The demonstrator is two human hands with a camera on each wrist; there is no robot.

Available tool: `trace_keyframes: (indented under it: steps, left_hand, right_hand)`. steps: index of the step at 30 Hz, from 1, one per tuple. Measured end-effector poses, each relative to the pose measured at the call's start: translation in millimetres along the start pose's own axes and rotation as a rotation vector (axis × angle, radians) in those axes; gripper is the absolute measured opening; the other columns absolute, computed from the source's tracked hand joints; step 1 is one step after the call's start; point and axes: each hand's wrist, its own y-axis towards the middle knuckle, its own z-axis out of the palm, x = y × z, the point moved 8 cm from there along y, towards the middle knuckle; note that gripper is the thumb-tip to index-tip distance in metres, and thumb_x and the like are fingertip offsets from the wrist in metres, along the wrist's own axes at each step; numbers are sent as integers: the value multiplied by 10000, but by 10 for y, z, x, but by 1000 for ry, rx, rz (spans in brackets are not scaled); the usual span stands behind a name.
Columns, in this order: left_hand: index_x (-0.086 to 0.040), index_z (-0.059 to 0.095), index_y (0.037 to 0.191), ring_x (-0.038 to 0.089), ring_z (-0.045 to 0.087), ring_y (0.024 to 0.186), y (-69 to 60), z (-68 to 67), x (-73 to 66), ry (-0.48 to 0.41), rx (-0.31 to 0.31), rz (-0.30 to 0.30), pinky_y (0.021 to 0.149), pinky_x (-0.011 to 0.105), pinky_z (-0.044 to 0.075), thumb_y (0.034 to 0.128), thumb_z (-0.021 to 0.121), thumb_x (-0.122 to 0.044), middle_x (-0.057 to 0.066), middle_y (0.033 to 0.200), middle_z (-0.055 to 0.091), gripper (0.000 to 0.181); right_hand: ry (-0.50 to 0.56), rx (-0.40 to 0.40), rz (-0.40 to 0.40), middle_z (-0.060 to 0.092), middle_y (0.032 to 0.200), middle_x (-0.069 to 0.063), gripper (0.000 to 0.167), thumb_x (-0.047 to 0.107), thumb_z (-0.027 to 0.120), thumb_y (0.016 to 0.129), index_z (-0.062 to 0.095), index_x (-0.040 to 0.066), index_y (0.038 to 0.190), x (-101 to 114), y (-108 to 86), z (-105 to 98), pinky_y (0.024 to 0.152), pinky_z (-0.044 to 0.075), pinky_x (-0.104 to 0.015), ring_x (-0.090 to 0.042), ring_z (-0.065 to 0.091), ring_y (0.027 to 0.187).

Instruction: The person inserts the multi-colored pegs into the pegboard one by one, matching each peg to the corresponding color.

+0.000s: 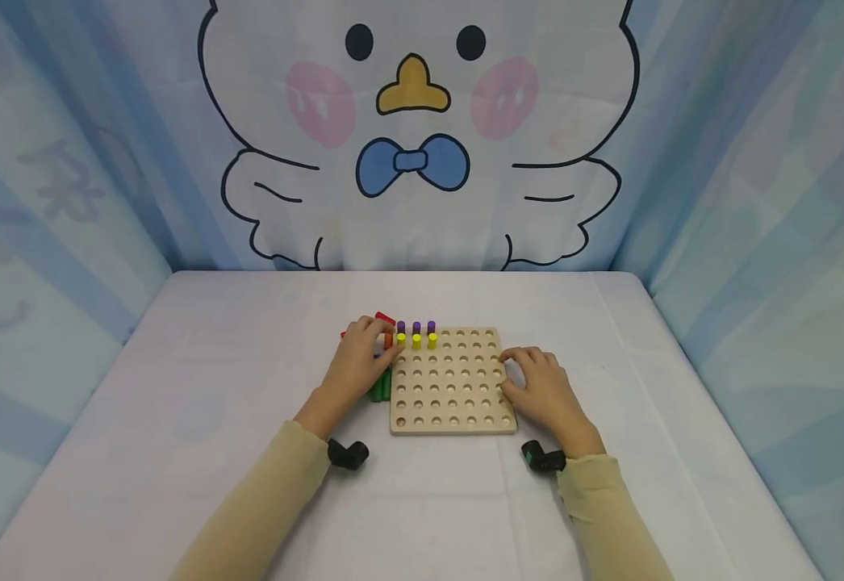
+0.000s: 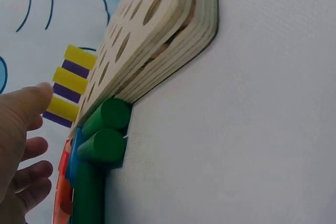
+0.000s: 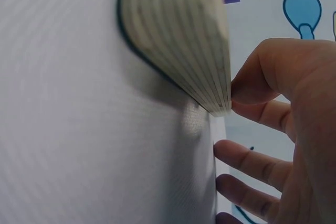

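Note:
A square wooden pegboard (image 1: 454,381) with rows of round holes lies flat on the table. Three purple pegs (image 1: 416,328) stand along its far edge at the left, and three yellow pegs (image 1: 416,342) stand just in front of them. My left hand (image 1: 353,359) is over the far left corner, its thumb next to the nearest yellow peg (image 2: 62,108); whether they touch I cannot tell. An orange peg (image 1: 389,340) shows between thumb and forefinger, without a visible grip. My right hand (image 1: 541,391) touches the board's right edge with thumb and forefinger, other fingers spread.
Green pegs (image 1: 380,387) lie against the board's left side. Red pegs (image 1: 384,318), blue and orange ones lie beside them, partly under the left hand. Black wrist devices (image 1: 348,455) sit at both cuffs. A printed curtain (image 1: 415,218) hangs behind the table.

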Motion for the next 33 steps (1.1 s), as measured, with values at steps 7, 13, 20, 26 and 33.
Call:
trace_keyframes:
  steps: [7,13,20,26,33]
  left_hand:
    - [-102,669,1197,288,542,1201,-71,-72,244,0,68,-93,1082,443,497,1002,690,-236,117,1297,614,238]
    - [-81,674,1160,269,569,1133,-132,-119,374,41,100,-85,1066,433,505,1025,550,-23,92,1179,660,192]
    - [-62,688,1124,294,556,1143,-200,-175,513,62,111,-108,1096,453,490,987,578,49,106,1132,651,208]
    - [-49,700,1092,313,572,1113,-237,-241,588,91,81,-109,1068,459,508,966,596,76,137,1146,647,206]
    - [-64,710,1099,319,583,1067,-250,-295,576,93,37,-97,1033,465,523,987,612,18,137,1130,657,169]
  right_hand:
    - [-9,-2,-4,550,1424,-214,373,235,608,935,612,140,1296,8,18,0,1080,375,-673,-472,469,1333]
    - [-16,5,-5,545,1426,-218,381,242,600,932,606,141,1299,-2,32,16,1081,373,-674,-473,466,1332]
    - [-10,8,3,543,1427,-219,382,253,602,930,605,145,1296,-18,29,28,1090,370,-666,-471,463,1334]
    - [-10,4,3,545,1428,-215,377,249,603,933,606,145,1296,-25,24,23,1089,372,-665,-467,467,1335]
    - [-5,-3,-2,549,1427,-214,369,239,608,938,614,147,1295,-16,18,17,1075,375,-674,-472,471,1329]
